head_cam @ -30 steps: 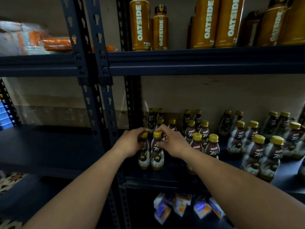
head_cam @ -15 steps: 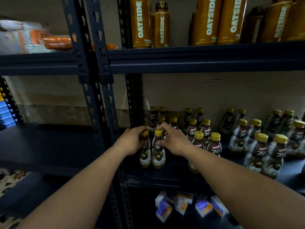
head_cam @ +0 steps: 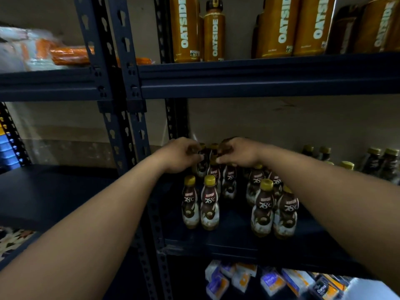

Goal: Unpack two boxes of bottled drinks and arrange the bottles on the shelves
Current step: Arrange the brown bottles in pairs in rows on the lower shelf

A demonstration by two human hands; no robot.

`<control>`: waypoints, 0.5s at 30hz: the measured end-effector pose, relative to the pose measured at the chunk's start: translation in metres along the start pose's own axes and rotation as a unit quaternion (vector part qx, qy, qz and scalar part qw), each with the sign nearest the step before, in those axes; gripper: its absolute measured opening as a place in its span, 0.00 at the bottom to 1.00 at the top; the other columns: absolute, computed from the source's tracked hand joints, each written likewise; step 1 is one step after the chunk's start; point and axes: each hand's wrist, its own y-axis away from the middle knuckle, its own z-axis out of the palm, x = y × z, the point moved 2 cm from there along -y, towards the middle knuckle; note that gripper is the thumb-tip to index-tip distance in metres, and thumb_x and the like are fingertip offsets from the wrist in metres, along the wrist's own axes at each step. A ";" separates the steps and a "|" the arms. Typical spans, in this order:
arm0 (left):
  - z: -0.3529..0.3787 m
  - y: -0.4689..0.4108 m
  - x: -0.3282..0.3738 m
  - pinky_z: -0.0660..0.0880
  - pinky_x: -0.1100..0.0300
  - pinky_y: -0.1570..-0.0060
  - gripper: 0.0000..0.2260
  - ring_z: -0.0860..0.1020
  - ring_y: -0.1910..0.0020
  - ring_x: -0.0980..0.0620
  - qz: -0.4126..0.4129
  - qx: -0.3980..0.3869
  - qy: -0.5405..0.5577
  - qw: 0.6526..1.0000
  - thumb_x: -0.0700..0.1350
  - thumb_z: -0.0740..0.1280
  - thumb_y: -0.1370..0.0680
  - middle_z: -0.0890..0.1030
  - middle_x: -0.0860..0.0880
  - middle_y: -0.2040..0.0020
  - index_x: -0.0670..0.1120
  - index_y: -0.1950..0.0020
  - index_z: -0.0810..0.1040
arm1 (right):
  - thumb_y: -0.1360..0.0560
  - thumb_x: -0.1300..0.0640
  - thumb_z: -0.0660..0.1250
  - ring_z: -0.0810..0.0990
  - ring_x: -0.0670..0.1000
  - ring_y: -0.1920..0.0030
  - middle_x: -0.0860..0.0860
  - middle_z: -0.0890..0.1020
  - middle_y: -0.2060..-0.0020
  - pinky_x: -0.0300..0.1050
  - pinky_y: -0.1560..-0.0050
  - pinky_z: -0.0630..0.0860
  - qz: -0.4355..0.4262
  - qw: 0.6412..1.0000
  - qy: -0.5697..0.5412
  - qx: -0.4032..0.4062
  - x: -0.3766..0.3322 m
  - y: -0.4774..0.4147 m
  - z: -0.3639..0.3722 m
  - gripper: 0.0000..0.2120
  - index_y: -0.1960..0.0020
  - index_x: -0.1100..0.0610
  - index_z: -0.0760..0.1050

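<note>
Small brown Kopiko bottles with gold caps stand on the dark middle shelf (head_cam: 236,245). Two of them (head_cam: 200,204) stand side by side at the front left, untouched, and another pair (head_cam: 273,211) stands to their right. Further back in the same rows, my left hand (head_cam: 179,155) curls its fingers round the top of a rear bottle (head_cam: 201,167). My right hand (head_cam: 239,151) curls round the top of the neighbouring rear bottle (head_cam: 214,169). Both caps are partly hidden by my fingers. More of these bottles (head_cam: 383,163) stand at the far right.
Tall orange Oatside bottles (head_cam: 186,29) fill the shelf above. Slotted steel uprights (head_cam: 127,131) stand just left of my left hand. Orange and white packets (head_cam: 56,53) lie on the upper left shelf. Small cartons (head_cam: 242,278) lie on the shelf below.
Both hands let go of the two front-left bottles and reached further back to the rear bottles. The view has moved closer to the shelf.
</note>
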 end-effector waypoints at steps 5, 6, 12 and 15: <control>-0.004 -0.043 0.010 0.78 0.52 0.40 0.22 0.81 0.51 0.53 -0.029 -0.147 -0.098 0.984 0.58 0.71 0.22 0.81 0.51 0.40 0.55 0.31 0.75 | 0.18 0.41 0.62 0.79 0.51 0.42 0.55 0.79 0.36 0.39 0.52 0.73 0.087 0.986 0.084 -0.119 0.017 -0.021 -0.020 0.27 0.26 0.58 0.71; -0.002 -0.052 0.011 0.78 0.50 0.40 0.22 0.82 0.52 0.53 -0.039 -0.169 -0.102 0.979 0.58 0.71 0.23 0.81 0.51 0.40 0.55 0.30 0.75 | 0.17 0.42 0.61 0.75 0.55 0.33 0.57 0.75 0.30 0.41 0.45 0.72 0.098 0.983 0.081 -0.134 0.022 -0.028 -0.019 0.28 0.24 0.58 0.68; 0.042 -0.110 -0.011 0.77 0.51 0.38 0.37 0.80 0.44 0.51 -0.043 -0.180 -0.179 0.966 0.73 0.70 0.38 0.82 0.52 0.40 0.55 0.34 0.78 | 0.23 0.43 0.72 0.69 0.56 0.26 0.53 0.72 0.26 0.54 0.25 0.66 0.091 0.986 0.078 -0.117 0.060 -0.065 0.003 0.31 0.24 0.52 0.69; 0.059 -0.111 -0.011 0.74 0.58 0.45 0.27 0.77 0.43 0.49 -0.059 -0.155 -0.164 0.972 0.58 0.74 0.26 0.78 0.50 0.37 0.52 0.30 0.75 | 0.25 0.43 0.74 0.70 0.56 0.27 0.51 0.72 0.27 0.52 0.27 0.67 0.094 0.990 0.067 -0.084 0.072 -0.074 0.013 0.33 0.24 0.50 0.69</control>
